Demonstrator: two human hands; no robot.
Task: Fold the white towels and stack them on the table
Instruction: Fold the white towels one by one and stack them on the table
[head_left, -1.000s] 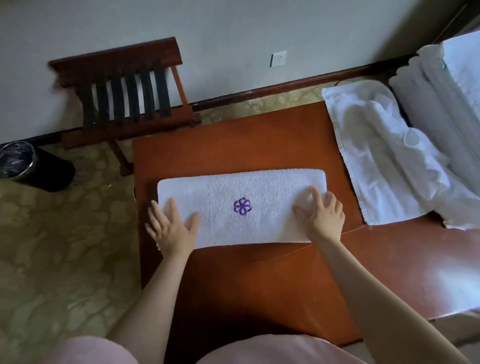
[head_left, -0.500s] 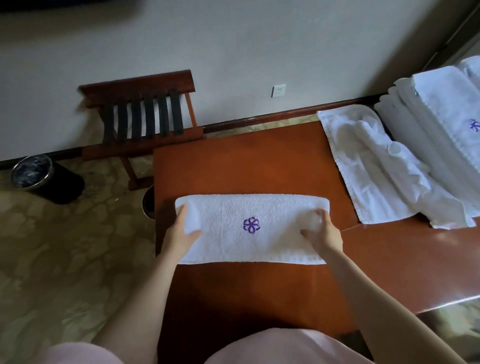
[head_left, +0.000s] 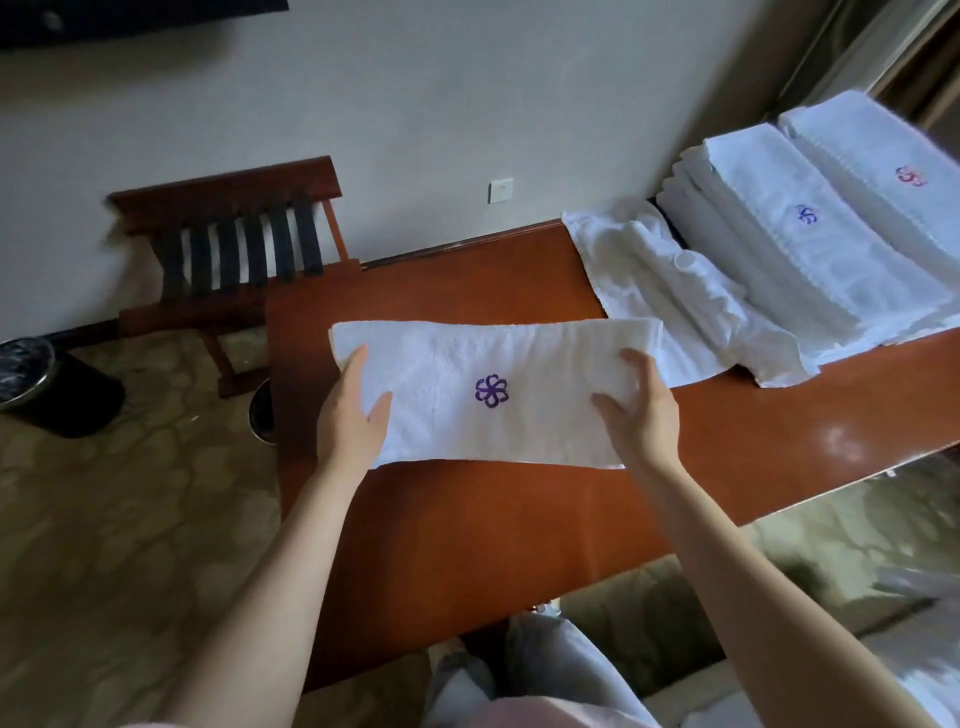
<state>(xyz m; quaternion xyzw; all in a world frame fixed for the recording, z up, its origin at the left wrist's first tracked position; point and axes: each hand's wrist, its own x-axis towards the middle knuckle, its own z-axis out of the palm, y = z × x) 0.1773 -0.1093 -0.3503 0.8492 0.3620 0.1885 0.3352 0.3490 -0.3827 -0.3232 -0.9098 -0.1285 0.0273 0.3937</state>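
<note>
Towel (head_left: 498, 358) in left grip (head_left: 350, 415), right grip (head_left: 641, 415)

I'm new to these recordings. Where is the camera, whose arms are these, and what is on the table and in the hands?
There is no machine here. A person works with bare hands, and the single camera is worn on the head and looks down, so the forearms enter from below. The left hand and right hand each grip one end of a folded white towel with a purple flower emblem, held over the reddish wooden table. At the table's far right lie an unfolded white towel and stacks of folded towels. A luggage rack stands by the wall.
</note>
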